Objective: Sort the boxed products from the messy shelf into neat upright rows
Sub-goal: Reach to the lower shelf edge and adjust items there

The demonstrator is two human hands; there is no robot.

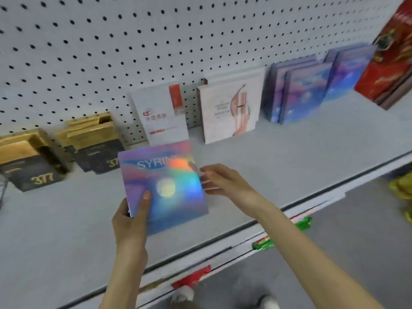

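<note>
In the left hand [130, 217], a holographic box [165, 186], gripped at its lower left corner, thumb pressed on the front, fingers wrapped round the edge behind; held up over the front half of the shelf [289, 152], face toward the camera, slightly tilted. At the box's right edge, the right hand [223, 181], fingers loosely straight, grasping nothing; touching that edge or just beside it, cannot tell through the blur. Along the pegboard [133, 41] behind, upright rows: black-and-gold boxes [93, 150] at left in two groups; a white box [160, 114] leaning on the board; a pale box [229, 110] near it; blue boxes [298, 94] in two rows; red boxes [388, 68] at far right. On the shelf's front rail, green tags [263, 244] and a red tag [191, 275].
</note>
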